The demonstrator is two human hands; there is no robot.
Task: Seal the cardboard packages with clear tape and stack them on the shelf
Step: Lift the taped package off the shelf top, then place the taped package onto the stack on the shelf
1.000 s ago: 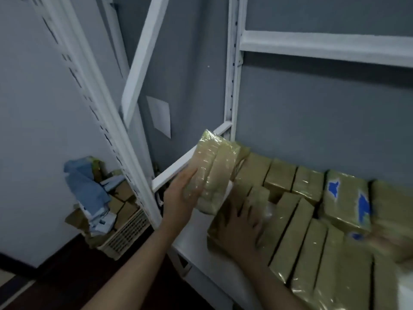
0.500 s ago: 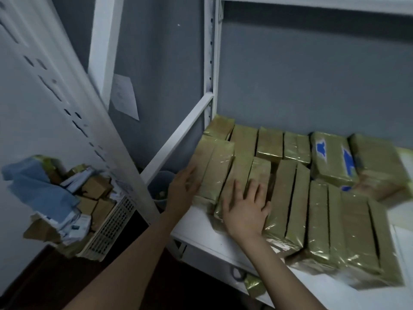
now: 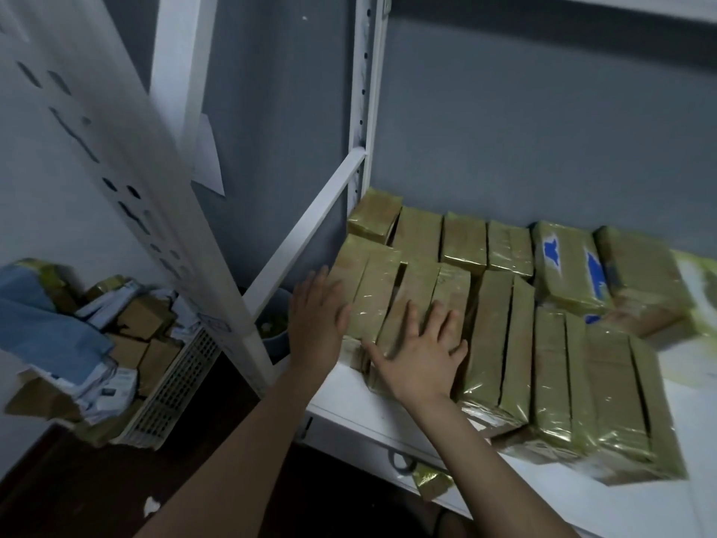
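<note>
Tape-wrapped cardboard packages (image 3: 500, 335) in rows on white shelf (image 3: 341, 386).
Left hand (image 3: 316, 324) flat against outer side of end package (image 3: 374, 297); right hand (image 3: 423, 359) spread flat on neighbouring package tops; neither grasping, fingers straight.

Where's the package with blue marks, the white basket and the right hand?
package with blue marks (image 3: 570, 266): head view, taped top face.
white basket (image 3: 174, 386): head view, perforated side wall.
right hand (image 3: 423, 363): head view, back of hand.
</note>
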